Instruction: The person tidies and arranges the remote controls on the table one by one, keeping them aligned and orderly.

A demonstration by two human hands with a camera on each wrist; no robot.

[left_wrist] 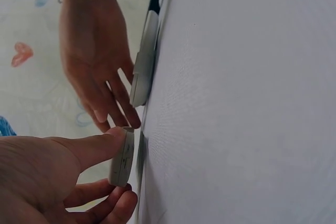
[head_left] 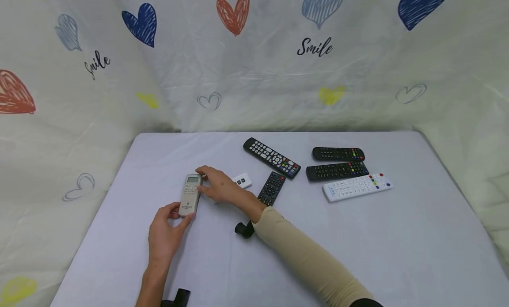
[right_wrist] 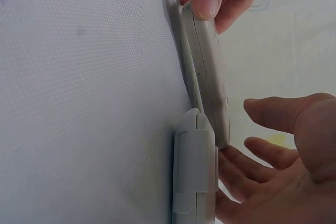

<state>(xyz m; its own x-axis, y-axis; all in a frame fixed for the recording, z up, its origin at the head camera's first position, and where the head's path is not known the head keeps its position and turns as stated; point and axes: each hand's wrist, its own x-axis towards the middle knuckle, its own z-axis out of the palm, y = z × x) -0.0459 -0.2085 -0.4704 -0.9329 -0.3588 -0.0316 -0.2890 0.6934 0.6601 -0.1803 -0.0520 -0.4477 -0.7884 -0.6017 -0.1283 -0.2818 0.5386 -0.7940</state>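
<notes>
A grey remote control with a small screen [head_left: 189, 194] is tilted slightly on the left part of the white table. My left hand [head_left: 164, 232] pinches its near end between thumb and fingers, also visible in the left wrist view, where the remote's end [left_wrist: 123, 158] shows. At the far end my right hand [head_left: 220, 185] has its fingertips at the remote's edge. Its thumb stands off from the casing in the right wrist view, with the fingers extended. A white remote [head_left: 242, 180] lies just beyond the right hand, which partly covers it.
Right of my right hand lie a long black remote [head_left: 272, 157] and a smaller black remote [head_left: 272, 188], partly covered by the forearm. Farther right, two black remotes [head_left: 338, 154] and a white remote with coloured buttons [head_left: 357, 187] lie side by side. A heart-printed cloth [head_left: 254, 68] hangs behind.
</notes>
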